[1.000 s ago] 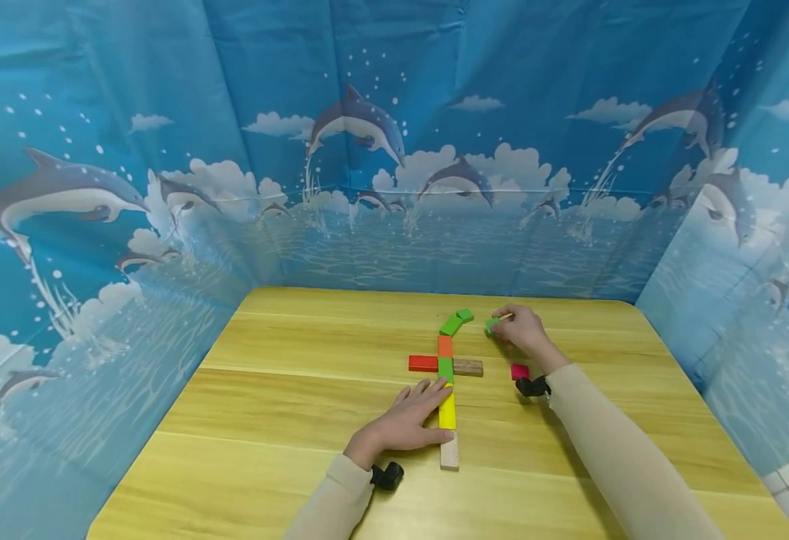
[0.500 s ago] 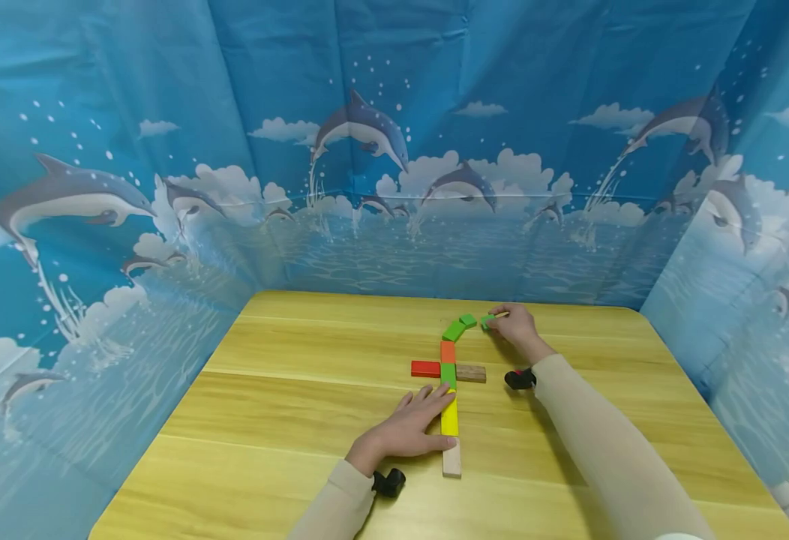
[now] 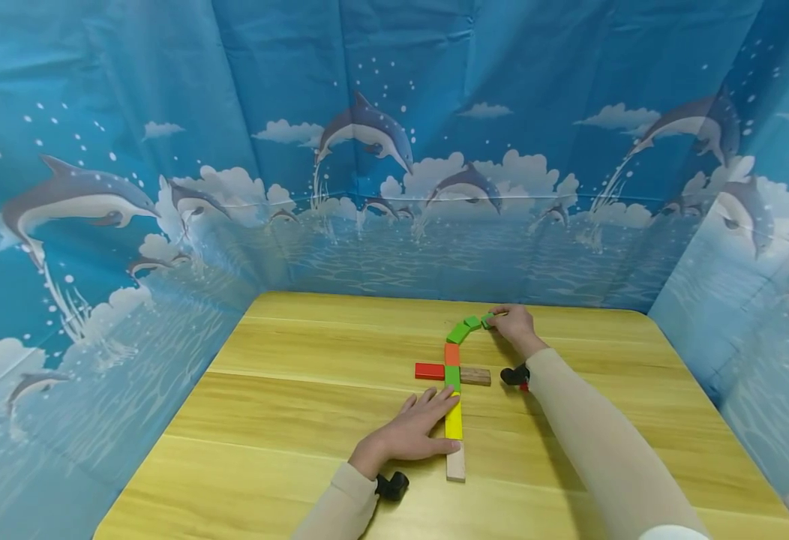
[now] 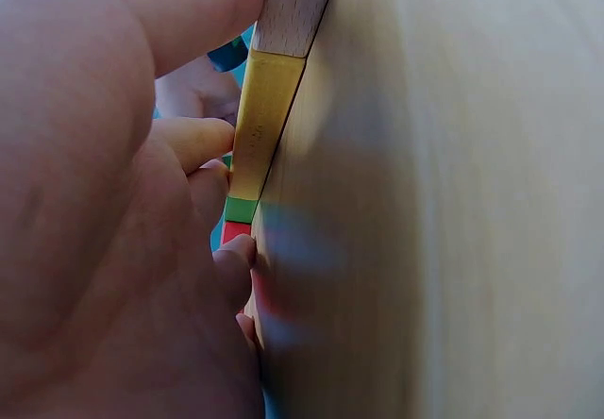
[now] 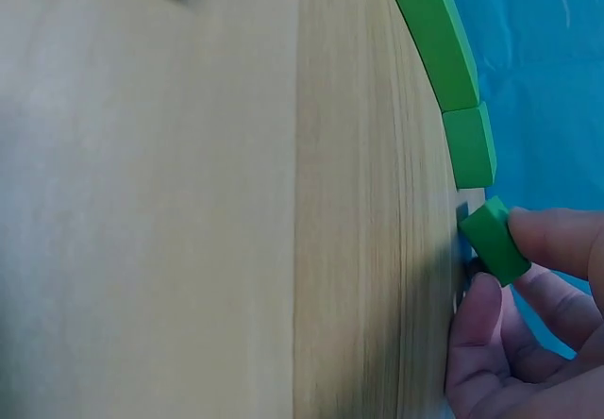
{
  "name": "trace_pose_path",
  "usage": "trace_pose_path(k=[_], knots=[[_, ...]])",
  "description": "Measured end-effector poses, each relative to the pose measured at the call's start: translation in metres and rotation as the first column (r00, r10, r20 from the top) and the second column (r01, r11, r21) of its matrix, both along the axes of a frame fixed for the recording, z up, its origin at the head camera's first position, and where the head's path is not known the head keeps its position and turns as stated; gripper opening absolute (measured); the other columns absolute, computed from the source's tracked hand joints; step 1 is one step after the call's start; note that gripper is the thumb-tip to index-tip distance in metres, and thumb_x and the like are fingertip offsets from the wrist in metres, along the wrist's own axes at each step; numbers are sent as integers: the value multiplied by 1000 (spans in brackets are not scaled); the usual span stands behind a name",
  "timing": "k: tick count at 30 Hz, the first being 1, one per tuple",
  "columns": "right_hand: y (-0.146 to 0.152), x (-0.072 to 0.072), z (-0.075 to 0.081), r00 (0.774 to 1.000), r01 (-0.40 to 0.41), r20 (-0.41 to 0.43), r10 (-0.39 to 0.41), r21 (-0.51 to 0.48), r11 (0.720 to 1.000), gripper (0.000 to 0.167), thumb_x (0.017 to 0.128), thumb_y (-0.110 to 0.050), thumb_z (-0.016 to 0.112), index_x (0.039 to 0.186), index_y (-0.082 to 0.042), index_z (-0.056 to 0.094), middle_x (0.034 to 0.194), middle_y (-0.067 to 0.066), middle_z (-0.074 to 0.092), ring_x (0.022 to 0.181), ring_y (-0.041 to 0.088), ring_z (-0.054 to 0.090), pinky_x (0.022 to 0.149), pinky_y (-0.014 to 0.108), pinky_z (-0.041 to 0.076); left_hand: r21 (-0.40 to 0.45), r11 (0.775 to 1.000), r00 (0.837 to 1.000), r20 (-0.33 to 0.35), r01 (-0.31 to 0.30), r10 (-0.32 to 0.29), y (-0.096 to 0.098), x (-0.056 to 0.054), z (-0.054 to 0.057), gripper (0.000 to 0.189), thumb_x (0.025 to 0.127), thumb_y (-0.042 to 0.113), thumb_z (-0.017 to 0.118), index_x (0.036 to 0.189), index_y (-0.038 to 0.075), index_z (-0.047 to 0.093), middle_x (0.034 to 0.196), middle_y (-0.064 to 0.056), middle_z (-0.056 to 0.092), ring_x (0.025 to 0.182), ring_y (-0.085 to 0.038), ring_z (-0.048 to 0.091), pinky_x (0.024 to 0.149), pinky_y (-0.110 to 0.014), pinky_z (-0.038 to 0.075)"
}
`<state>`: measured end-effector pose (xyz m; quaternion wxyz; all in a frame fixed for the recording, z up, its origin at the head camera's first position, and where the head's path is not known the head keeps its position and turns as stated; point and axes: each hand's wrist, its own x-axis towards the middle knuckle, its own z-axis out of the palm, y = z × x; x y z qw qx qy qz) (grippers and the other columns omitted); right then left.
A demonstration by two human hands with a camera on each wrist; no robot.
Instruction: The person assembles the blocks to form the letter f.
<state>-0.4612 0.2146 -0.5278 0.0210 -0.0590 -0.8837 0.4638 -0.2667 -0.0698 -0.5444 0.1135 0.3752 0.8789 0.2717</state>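
Observation:
My right hand [image 3: 514, 326] pinches a small green block [image 5: 497, 242] between thumb and fingers. In the right wrist view it is tilted and just apart from a short green block [image 5: 469, 145], which touches a longer green block [image 5: 436, 37]. My left hand [image 3: 408, 435] lies with fingers spread: a fingertip touches the line of blocks near the yellow block [image 3: 454, 421], and the thumb touches the pale wooden block [image 3: 456, 466]. Above the yellow block sit a green block [image 3: 452, 376] and an orange block [image 3: 452, 354]. A red block [image 3: 430, 371] and a brown wooden block [image 3: 475, 376] branch sideways.
A reddish block [image 3: 524, 388] lies mostly hidden under the right wrist's black camera [image 3: 513, 376]. The wooden table [image 3: 286, 420] ends at its back edge against a blue dolphin curtain [image 3: 394, 247].
My right hand has moved left with the small green block, bringing it close to the end of the green curve. The left hand has stayed in place on the blocks.

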Motion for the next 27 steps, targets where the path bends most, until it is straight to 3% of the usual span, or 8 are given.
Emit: trace_pose_path(k=[9,17,27], knots=[[-1,0,0,1000,-12,-23,12,23,1000,34,101,-19,64,129,-1,66,138,24,55,122,40,51,94,49,50,-1,1000,1000,-1,2,-2,0,1,2,79,100,56,52,163,20,20,169,0,9,154,-31,6,119,-59,6],[-2,2,2,1000,-12,-3,12,13,1000,32,101,-19,63,127,0,66,131,23,58,110,37,58,86,45,53,-1,1000,1000,-4,1,-1,0,-1,1,79,100,57,51,163,21,20,169,0,9,154,-30,6,120,-58,5],[-4,-4,1,1000,6,13,-6,42,999,31,100,-22,66,122,-1,68,131,21,58,115,39,54,91,48,50,-4,1000,1000,-7,6,-6,0,-2,-1,79,101,58,50,163,22,19,169,1,7,154,-28,4,120,-58,5]])
